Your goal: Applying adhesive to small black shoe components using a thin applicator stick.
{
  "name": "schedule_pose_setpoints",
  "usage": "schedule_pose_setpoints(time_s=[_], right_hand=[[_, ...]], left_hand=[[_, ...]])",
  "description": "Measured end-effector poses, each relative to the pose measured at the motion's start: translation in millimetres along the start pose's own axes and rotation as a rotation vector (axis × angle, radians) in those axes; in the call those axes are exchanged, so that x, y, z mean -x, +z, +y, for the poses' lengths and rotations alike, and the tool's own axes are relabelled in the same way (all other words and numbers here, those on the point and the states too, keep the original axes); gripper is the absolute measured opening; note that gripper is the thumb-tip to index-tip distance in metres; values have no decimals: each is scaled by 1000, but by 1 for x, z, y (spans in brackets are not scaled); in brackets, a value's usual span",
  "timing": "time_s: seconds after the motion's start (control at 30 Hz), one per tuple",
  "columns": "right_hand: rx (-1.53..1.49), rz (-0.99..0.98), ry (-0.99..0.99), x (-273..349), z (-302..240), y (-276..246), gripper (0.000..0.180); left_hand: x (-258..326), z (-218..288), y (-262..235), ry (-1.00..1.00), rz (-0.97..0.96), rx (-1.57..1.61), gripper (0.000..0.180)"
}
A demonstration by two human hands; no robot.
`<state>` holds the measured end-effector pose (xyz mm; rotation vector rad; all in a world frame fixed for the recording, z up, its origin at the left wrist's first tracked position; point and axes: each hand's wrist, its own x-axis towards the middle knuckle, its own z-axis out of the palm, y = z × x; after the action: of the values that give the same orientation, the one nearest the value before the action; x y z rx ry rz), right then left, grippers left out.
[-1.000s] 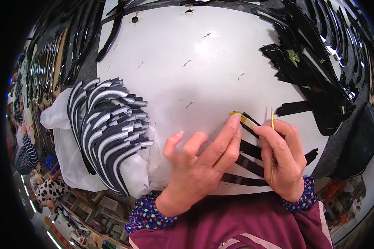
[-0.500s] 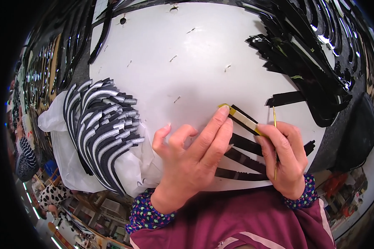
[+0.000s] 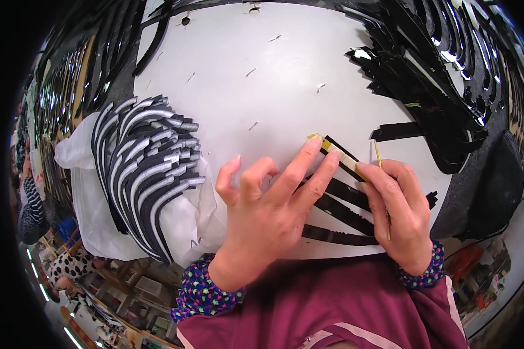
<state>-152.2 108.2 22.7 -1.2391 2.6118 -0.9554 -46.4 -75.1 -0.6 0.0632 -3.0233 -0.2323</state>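
A short black strip with a pale band and yellow ends (image 3: pixel 348 161) lies slantwise on the white board (image 3: pixel 227 52). My left hand (image 3: pixel 265 215) is open, its fingers spread, index and middle fingertips pressing on the strip's upper end. My right hand (image 3: pixel 402 218) is closed around a thin yellow stick (image 3: pixel 378 152), which rises past the knuckles. The thumb and index finger of that hand also touch the strip's lower end. Beneath and between the hands several black strips (image 3: pixel 342 213) fan out, partly covered by my fingers.
Curved grey-and-white strips (image 3: pixel 148 157) are stacked at left on white plastic sheeting (image 3: pixel 90 203). A heap of glossy black strips (image 3: pixel 425 93) covers the board's right side, with one strip (image 3: pixel 399 132) jutting out leftward. A black bag-like thing (image 3: pixel 498 180) is at far right.
My left middle finger has moved away from the index finger and onto the strip's pale band. The stick in my right hand has tilted slightly. The whole view has shifted a little.
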Motion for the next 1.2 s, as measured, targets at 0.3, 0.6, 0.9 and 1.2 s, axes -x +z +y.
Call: schedule_pose_setpoints(time_s=[0.3, 0.6, 0.9, 1.2], right_hand=[[-593, -31, 107, -38, -3, 8, 20], [-524, 66, 44, -36, 2, 44, 16], [-459, 86, 30, -37, 1, 48, 15], [-490, 87, 36, -37, 3, 48, 15]], left_hand=[[4, 0, 7, -45, 60, 65, 51], [6, -1, 13, -77, 126, 120, 44], [8, 1, 17, -116, 183, 142, 38], [9, 1, 17, -104, 175, 137, 39]])
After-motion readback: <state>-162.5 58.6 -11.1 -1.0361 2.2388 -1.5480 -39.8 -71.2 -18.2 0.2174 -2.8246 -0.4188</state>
